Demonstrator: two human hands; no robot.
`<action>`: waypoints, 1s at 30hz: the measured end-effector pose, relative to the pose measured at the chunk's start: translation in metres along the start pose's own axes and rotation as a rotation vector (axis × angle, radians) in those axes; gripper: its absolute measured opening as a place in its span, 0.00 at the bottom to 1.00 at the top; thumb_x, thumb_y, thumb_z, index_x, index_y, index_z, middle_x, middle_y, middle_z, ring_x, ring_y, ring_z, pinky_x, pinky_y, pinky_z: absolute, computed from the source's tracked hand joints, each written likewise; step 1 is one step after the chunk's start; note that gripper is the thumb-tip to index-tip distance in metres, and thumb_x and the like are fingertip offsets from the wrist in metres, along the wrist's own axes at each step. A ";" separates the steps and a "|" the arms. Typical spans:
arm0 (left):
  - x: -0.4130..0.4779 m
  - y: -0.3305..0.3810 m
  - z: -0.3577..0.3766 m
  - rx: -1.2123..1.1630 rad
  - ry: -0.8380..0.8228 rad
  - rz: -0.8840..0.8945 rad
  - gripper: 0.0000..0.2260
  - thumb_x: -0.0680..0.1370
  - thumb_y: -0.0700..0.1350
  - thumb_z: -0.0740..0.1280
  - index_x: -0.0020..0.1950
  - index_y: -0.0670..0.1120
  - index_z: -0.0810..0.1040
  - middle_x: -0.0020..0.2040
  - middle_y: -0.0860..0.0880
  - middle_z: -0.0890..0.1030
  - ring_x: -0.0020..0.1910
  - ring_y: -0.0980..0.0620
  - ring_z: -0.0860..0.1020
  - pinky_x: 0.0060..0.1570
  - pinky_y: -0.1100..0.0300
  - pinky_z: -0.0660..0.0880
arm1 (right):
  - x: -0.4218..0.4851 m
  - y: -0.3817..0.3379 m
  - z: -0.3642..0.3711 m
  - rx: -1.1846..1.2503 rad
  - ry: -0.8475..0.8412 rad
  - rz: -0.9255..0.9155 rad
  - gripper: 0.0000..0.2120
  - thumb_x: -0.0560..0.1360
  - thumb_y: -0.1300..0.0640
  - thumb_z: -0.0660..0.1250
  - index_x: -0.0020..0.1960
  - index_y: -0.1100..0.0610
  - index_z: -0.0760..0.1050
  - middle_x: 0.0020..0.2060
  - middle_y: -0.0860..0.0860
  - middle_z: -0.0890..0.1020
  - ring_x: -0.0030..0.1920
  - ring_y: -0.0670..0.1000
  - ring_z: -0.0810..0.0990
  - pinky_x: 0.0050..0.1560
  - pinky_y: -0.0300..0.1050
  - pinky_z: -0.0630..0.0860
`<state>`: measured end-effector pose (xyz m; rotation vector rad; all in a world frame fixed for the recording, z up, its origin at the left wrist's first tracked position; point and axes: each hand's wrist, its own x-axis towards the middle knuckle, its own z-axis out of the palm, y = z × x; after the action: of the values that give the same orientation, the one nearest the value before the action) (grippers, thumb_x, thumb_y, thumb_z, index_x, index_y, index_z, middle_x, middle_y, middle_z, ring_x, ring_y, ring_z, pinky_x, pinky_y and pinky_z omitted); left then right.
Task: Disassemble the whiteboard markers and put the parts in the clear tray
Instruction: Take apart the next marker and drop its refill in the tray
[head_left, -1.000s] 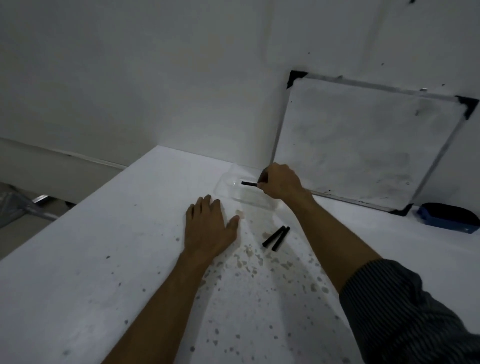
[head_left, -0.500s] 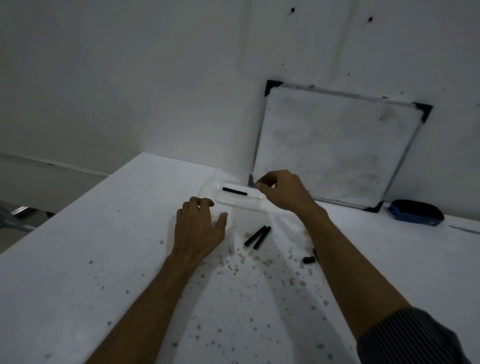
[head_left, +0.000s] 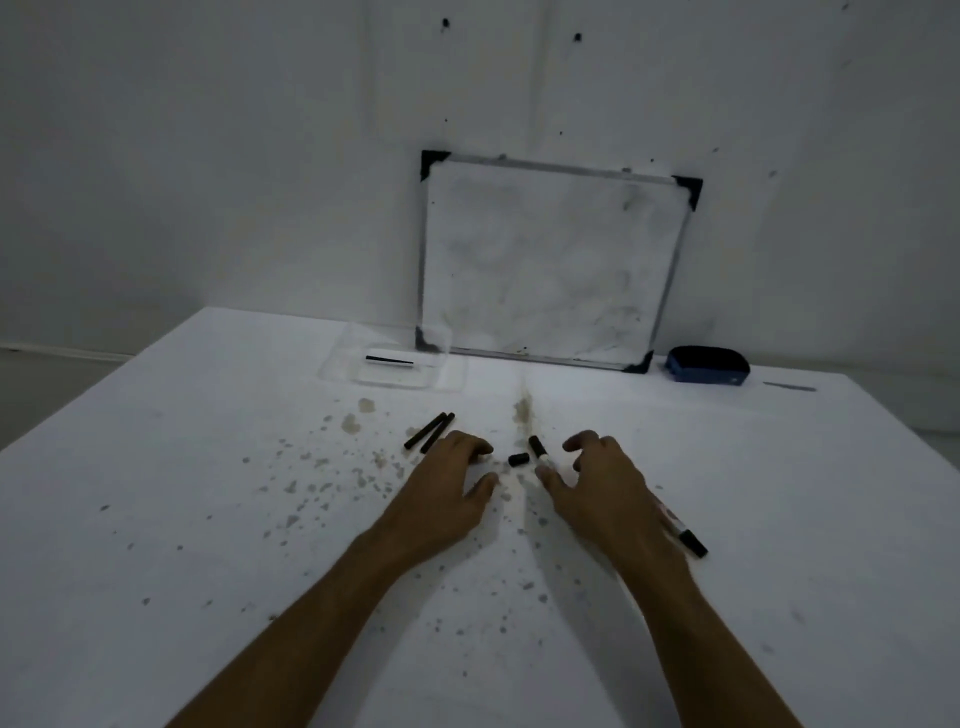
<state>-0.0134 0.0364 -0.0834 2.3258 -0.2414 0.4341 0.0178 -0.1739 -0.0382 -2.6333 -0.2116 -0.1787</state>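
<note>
Both hands lie empty with fingers spread on the white table: the left hand (head_left: 448, 480) and right hand (head_left: 597, 480) flank a small black cap (head_left: 518, 459) and a short marker piece (head_left: 538, 448), seemingly about to pick them up. Beyond the cap, the clear tray (head_left: 343, 358) holds one thin black part (head_left: 389, 360). Two black tubes (head_left: 429, 431) lie just left of the cap; another marker (head_left: 684, 535) lies partly hidden behind the right hand.

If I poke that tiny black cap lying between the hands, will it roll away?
Probably. The tiny black cylindrical cap lies on its rounded side on the flat white table, so a sideways poke would likely roll it. It looks light and stiff, likely easy to pinch.
</note>
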 end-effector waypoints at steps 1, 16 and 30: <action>-0.002 -0.002 0.001 0.016 0.006 0.012 0.17 0.82 0.52 0.67 0.69 0.48 0.75 0.63 0.52 0.78 0.62 0.60 0.75 0.66 0.58 0.75 | -0.006 0.003 0.003 -0.009 -0.011 0.026 0.25 0.75 0.39 0.70 0.64 0.54 0.74 0.55 0.53 0.79 0.51 0.53 0.81 0.48 0.46 0.78; 0.000 0.005 -0.056 0.153 0.152 0.328 0.19 0.74 0.52 0.78 0.62 0.47 0.86 0.58 0.49 0.88 0.63 0.47 0.81 0.64 0.45 0.75 | -0.009 -0.030 -0.009 0.624 -0.228 -0.152 0.12 0.78 0.43 0.71 0.59 0.43 0.82 0.51 0.40 0.85 0.48 0.39 0.83 0.43 0.31 0.78; -0.019 -0.076 -0.116 -0.403 0.350 -0.314 0.05 0.84 0.48 0.67 0.54 0.47 0.77 0.47 0.50 0.88 0.39 0.51 0.85 0.38 0.59 0.80 | 0.049 -0.118 0.059 -0.092 -0.156 -0.576 0.16 0.78 0.49 0.70 0.64 0.50 0.82 0.59 0.53 0.81 0.58 0.55 0.78 0.57 0.49 0.71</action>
<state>-0.0363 0.1729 -0.0625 1.8162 0.1896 0.5654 0.0500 -0.0379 -0.0270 -2.6066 -1.0352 -0.1743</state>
